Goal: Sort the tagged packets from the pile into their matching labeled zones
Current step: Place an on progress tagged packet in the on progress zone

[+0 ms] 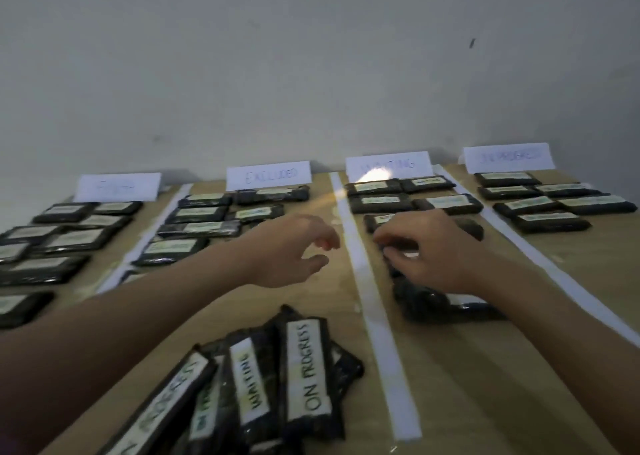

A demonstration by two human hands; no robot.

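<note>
We see a light brown counter point(450, 368) with a smooth, wood-look finish. The black packets point(304, 368) at 6 o'clock look wrapped in glossy, crinkled plastic film, with matt white paper tags. The white strips point(381, 333) and upright white cards point(268, 174) at 12 o'clock look like matt paper.

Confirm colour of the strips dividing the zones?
White strips on the tan table; head view.
</note>
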